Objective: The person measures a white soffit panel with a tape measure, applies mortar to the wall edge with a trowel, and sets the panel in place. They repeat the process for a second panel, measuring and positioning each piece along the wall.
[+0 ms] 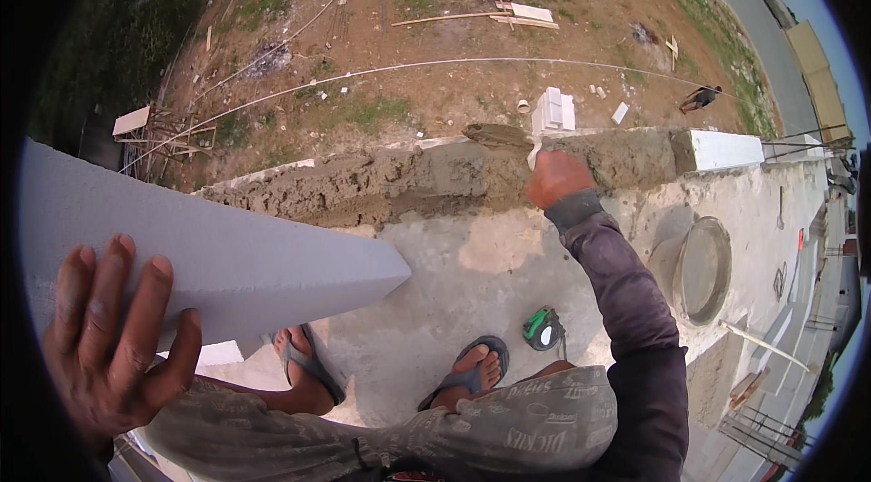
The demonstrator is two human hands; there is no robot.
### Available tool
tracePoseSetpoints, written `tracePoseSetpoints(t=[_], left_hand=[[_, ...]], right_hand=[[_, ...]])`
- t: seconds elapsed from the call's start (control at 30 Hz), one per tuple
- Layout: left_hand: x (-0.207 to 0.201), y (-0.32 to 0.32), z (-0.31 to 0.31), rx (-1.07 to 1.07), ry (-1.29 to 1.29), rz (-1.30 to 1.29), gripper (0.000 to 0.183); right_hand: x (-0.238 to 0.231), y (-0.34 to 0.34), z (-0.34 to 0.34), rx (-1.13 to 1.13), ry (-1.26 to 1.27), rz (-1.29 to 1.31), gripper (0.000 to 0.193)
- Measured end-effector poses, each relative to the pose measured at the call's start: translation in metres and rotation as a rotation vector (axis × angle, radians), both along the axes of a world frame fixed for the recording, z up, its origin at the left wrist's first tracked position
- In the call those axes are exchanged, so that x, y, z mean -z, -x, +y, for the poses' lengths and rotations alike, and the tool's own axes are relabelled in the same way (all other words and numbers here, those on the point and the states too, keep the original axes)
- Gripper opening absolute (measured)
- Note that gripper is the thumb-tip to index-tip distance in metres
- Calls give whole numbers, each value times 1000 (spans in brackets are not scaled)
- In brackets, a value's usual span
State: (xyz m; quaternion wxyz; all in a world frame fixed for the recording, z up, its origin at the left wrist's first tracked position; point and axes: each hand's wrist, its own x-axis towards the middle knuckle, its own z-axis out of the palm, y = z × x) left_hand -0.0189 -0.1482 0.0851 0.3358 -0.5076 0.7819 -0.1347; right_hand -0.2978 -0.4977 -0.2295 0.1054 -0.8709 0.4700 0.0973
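A trowel (497, 135) has its blade over the far edge of a bed of wet grey mortar (363, 181), which runs along the top of a low wall. My right hand (560, 180) is closed round its handle, just above the mortar. At the left, a large pale grey block (227, 246) stretches from the picture's rim toward the middle. My left hand (127, 346) lies on its near part with fingers spread. The block's far left end is cut off by the rim.
My sandalled feet stand on a concrete slab (408, 355), a green tape measure (543, 328) beside the right one. A round mortar tub (706, 270) sits right. One white block (726, 150) continues the wall. Below, beyond the wall's drop, are stacked white blocks (555, 110) and a person (701, 99).
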Motion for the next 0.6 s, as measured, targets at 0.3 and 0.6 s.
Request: tracePoseSetpoints(t=[0.3, 0.6], left_hand=[[-2, 1, -6, 34, -18, -12, 43], [-4, 10, -12, 72, 28, -46, 41]], right_hand=[[6, 36, 53, -61, 71, -160, 19], [3, -13, -7, -49, 10, -32, 20]])
